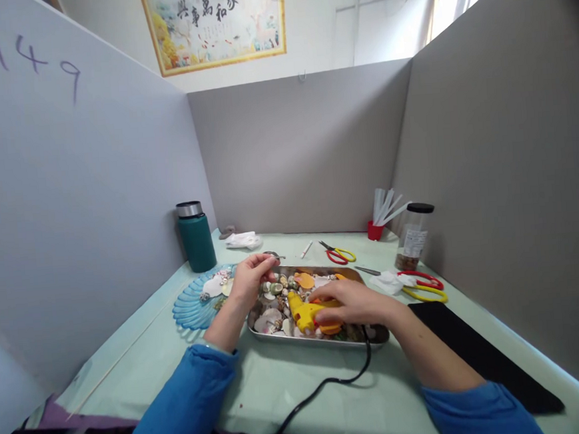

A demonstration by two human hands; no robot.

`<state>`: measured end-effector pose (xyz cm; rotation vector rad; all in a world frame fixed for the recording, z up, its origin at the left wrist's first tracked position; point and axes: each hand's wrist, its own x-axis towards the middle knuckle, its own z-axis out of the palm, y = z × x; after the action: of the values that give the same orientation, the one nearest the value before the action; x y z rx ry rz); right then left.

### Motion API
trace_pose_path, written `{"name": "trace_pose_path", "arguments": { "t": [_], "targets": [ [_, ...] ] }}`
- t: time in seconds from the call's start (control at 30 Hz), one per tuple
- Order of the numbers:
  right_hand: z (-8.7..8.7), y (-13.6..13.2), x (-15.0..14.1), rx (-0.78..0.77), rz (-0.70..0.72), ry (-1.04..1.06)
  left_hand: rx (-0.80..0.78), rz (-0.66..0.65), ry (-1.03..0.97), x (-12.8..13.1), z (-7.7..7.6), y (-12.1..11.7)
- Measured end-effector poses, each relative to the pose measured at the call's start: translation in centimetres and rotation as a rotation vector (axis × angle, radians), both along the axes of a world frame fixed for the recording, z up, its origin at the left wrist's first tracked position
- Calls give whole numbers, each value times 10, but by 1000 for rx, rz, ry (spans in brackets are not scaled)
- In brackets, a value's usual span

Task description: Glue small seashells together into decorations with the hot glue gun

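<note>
My right hand point(349, 302) is wrapped over a yellow hot glue gun point(304, 315), whose nozzle end points left. The gun is low over the shells point(272, 320) in a metal tray point(279, 339), and its black cord point(327, 382) runs toward me. At the tray's back left, my left hand point(251, 277) has thumb and fingertips pinched together. A small dark thing shows by these fingertips, too small to name or to tell whether it is held. Beside my left wrist lies a blue scalloped plate point(189, 310) with white shells point(215, 286) on it.
A green bottle point(197, 241) stands back left. Behind the tray lie scissors point(340, 253) and a white stick point(306, 249). On the right are a red cup of glue sticks point(375, 230), a jar point(414, 237), larger scissors point(425, 286) and a black mat point(481, 356). Grey partitions enclose the table.
</note>
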<state>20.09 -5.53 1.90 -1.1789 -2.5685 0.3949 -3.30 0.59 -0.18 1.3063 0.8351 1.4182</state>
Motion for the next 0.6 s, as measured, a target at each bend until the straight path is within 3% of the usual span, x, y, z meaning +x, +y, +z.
{"name": "trace_pose_path", "arguments": {
  "t": [0.17, 0.23, 0.4, 0.6],
  "targets": [
    [0, 12, 12, 156, -324, 98, 5, -32, 12, 1, 0, -1],
    [-3, 16, 14, 178, -374, 51, 5, -40, 22, 2, 0, -3],
    [-11, 28, 11, 113, -347, -25, 7, -51, 44, 5, 2, -7],
    [-6, 46, -3, -49, -230, -178, -16, -73, 98, 10, 1, -9]
  ]
}}
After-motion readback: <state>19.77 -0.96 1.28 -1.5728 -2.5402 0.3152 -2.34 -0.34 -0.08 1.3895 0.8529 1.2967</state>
